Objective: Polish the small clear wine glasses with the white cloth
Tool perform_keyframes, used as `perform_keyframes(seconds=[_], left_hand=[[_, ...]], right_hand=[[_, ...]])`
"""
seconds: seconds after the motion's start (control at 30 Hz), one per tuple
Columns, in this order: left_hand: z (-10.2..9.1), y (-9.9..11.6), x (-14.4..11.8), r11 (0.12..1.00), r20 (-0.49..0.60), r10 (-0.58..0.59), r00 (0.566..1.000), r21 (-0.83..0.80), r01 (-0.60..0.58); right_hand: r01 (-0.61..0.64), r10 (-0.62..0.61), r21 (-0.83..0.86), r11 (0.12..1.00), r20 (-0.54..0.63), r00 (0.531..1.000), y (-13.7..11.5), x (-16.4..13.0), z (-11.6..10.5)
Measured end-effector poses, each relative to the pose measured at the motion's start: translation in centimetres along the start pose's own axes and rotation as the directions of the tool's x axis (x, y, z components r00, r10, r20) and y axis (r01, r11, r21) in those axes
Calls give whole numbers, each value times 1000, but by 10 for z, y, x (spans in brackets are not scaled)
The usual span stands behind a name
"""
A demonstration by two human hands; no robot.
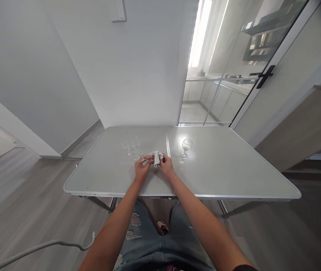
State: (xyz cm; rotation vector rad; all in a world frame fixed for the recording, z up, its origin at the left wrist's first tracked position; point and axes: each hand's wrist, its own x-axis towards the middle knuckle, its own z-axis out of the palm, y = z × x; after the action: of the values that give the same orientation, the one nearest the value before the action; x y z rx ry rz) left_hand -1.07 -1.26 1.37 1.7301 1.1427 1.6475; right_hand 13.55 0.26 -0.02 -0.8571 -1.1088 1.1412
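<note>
I count one small white crumpled cloth point(156, 157), held up just above the middle of the pale grey folding table point(222, 177), right at the seam where its two halves meet. Both of my hands are on it. My left hand point(141, 168) pinches the cloth's left end with thumb and fingertips closed on it, and something clear and glassy seems to sit at those fingertips, though it is too small and washed out for me to tell what it is. My right hand point(166, 166) grips the cloth's right side, fingers curled shut around it.

Of glassware I count one clear stemmed wine glass point(186, 147) standing upright on the right half of the table, just beyond and to the right of my right hand, apart from it, with bright glare on the tabletop around its foot. On the left half, just behind my left hand, is a cluster of clear stemmed glasses point(130, 146); they blend into the surface and I cannot count them for certain.

Both forearms reach straight forward from the bottom of the view and converge, wrists close together, palms turned inward toward each other.
</note>
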Motion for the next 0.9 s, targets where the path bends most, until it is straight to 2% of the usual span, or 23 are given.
perform_keyframes(seconds=[0.17, 0.27, 0.4, 0.57, 0.7, 0.8, 0.9], left_hand=[[-2, -3, 1, 998, -32, 17, 999, 53, -15], [-2, -9, 2, 998, -70, -16, 997, 59, 20], [-2, -11, 1, 997, -86, -60, 994, 47, 64], [-1, 1, 1, 999, 4, -12, 1000, 44, 11], [-1, 4, 1, 999, -18, 9, 1000, 52, -8], [-2, -2, 1, 998, -82, -4, 997, 66, 9], [-3, -9, 1, 996, -118, -41, 992, 74, 50]], right_hand=[[-120, 118, 10, 993, 104, 987, 5, -3, 0], [-97, 92, 28, 995, 126, 988, 5, -5, -3], [-1, 0, 27, 1000, 39, 999, 1, -3, -5], [33, -32, 38, 999, -25, 999, -2, 0, -1], [-79, 76, 39, 996, 74, 994, -1, -4, 4], [-192, 174, 78, 978, 190, 966, -2, -8, 3], [-166, 147, 119, 979, 157, 977, -4, -10, 0]])
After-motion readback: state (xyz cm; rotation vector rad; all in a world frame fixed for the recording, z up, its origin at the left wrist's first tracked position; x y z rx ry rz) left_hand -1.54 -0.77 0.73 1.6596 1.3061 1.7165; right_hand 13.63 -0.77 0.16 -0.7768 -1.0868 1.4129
